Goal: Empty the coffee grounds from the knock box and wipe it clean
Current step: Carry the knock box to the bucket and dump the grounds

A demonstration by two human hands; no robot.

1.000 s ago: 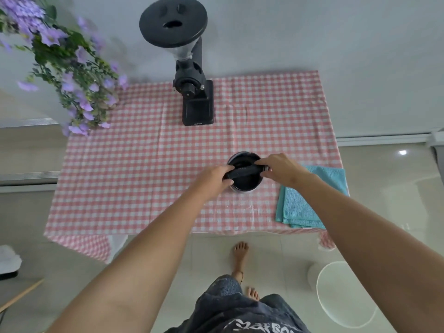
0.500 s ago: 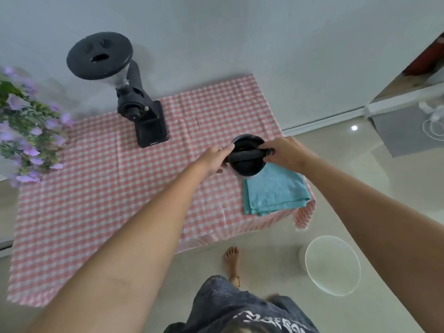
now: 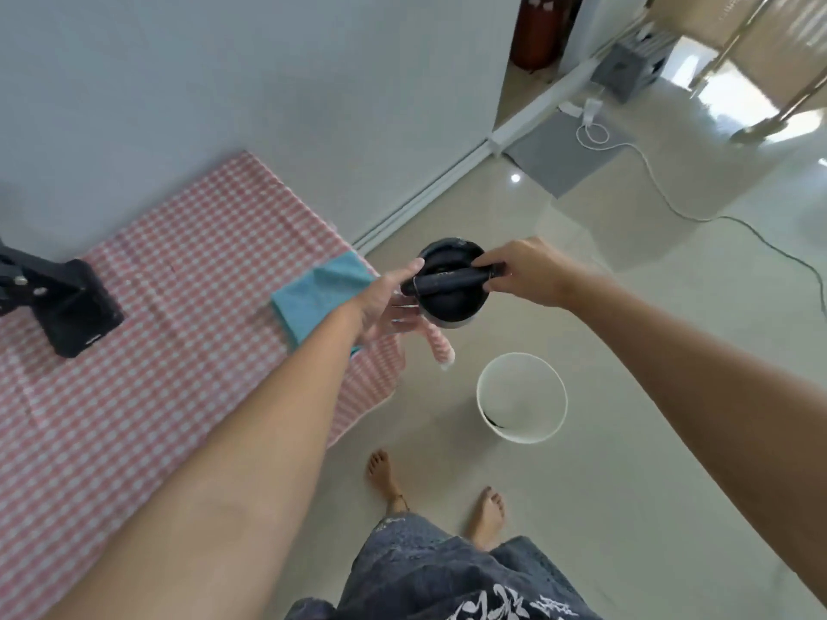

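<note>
The round black knock box [image 3: 452, 302], with its black knock bar [image 3: 449, 279] across the top, is held in the air past the table's right edge, upright. My right hand [image 3: 523, 272] grips the right end of the bar and the rim. My left hand [image 3: 387, 306] cups the box's left side from below, fingers spread along the wall. Dark contents show inside the box. A white bin [image 3: 521, 398] stands on the floor below and slightly to the right of the box. A folded teal cloth [image 3: 320, 293] lies at the table's right edge.
The table wears a pink checked tablecloth [image 3: 179, 284], one corner hanging under the box. A black coffee grinder's base [image 3: 67, 306] stands at the left. My bare feet [image 3: 488, 512] are on the pale tiled floor; a white cable [image 3: 671, 199] runs across it at right.
Both hands lifted the knock box off the table and carried it right, past the table edge, above the floor near the white bin. The view swung right.
</note>
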